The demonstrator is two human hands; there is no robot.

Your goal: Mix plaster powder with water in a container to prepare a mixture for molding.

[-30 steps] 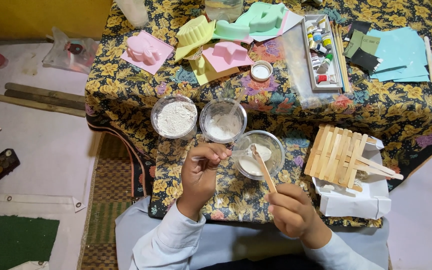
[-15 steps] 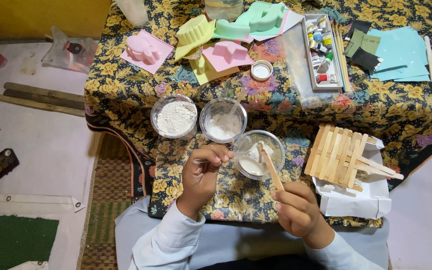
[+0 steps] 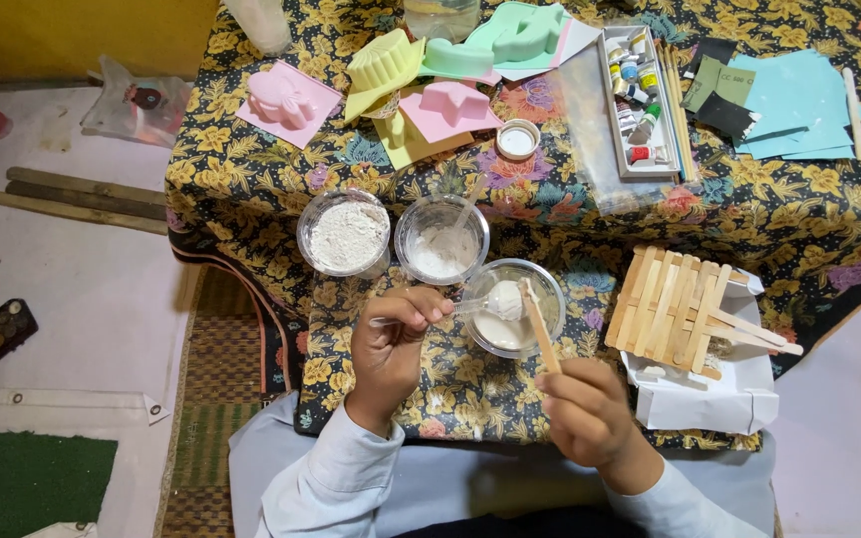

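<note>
- Plaster-white mix sits in the clear bowl (image 3: 512, 309) at the near edge of the worktop (image 3: 430, 399), straight ahead of us.
- Our left hand (image 3: 396, 334) has its grip pinched on a clear plastic spoon (image 3: 485, 302), whose loaded head hangs over the bowl.
- Our right hand (image 3: 585, 403) has its grip closed on a wooden stick (image 3: 538, 324), tip resting at the spoon head.
- Just beyond stand a bowl of dry powder (image 3: 345, 233) and a second bowl (image 3: 441, 239) with a spoon left in it.
- A raft of wooden sticks (image 3: 672, 307) lies on a white box toward the right edge.
- We judge the risk to be spillage: scraping too hard could flick mix onto the patterned cloth or tip the light bowl off the near edge.
</note>
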